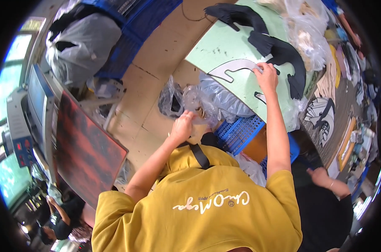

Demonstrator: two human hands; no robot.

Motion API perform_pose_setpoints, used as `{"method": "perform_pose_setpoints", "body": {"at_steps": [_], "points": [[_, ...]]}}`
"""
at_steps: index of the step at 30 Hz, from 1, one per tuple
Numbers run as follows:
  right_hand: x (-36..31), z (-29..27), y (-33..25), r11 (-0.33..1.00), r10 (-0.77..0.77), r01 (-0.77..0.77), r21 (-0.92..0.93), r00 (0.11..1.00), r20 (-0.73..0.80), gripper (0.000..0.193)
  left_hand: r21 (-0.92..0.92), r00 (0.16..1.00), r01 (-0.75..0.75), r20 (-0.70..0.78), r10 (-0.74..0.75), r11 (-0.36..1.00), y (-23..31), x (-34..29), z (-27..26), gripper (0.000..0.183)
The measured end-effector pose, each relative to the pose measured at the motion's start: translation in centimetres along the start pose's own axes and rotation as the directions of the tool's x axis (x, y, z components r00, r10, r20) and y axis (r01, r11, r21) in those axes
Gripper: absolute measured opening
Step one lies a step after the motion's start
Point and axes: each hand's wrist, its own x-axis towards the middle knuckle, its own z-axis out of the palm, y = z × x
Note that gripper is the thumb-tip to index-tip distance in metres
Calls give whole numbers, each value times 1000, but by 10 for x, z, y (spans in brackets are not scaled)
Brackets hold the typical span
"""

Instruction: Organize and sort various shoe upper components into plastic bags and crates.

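Observation:
On the pale green tabletop (224, 42), my right hand (266, 77) pinches the end of a white curved cut-out piece with a black edge (236, 65). Another small white piece with a dark edge (261, 97) lies partly behind my right forearm. Stacks of black curved pieces (285, 52) fan out just beyond my fingers. My left hand (182, 127) is low and to the left, off the table, its fingers curled together. Beside it is a clear plastic bag (201, 105) with brownish contents; whether my fingers grip anything is hidden.
Blue plastic baskets (241, 132) stand under the table edge. To the left are a reddish-black board (87, 138) and a grey machine (24, 126). A stuffed bag (83, 46) sits at far left. Close on my right, a co-worker's hand (321, 177) shows near a cluttered bench (346, 113).

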Motion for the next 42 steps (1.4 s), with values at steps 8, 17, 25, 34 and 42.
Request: {"method": "perform_pose_setpoints", "body": {"at_steps": [8, 17, 25, 34, 42], "points": [[-1, 3, -6, 999, 34, -33, -11, 999, 2, 26, 6, 994, -69, -85, 69, 998, 45, 58, -30, 34], [0, -59, 8, 895, 263, -224, 385, 963, -51, 16, 123, 976, 46, 204, -70, 991, -30, -2, -10, 35], [-105, -38, 42, 806, 490, -426, 410, 870, -60, 15, 180, 935, 225, 236, -264, 958, -73, -52, -11, 33], [-42, -11, 23, 947, 300, -284, 148, 949, -96, 38, 199, 935, 90, 320, -151, 976, -62, -31, 1, 28], [-41, -9, 35, 872, 364, -371, 321, 928, 82, 35, 5, 976, 34, 214, -34, 999, -57, -30, -8, 36]]}}
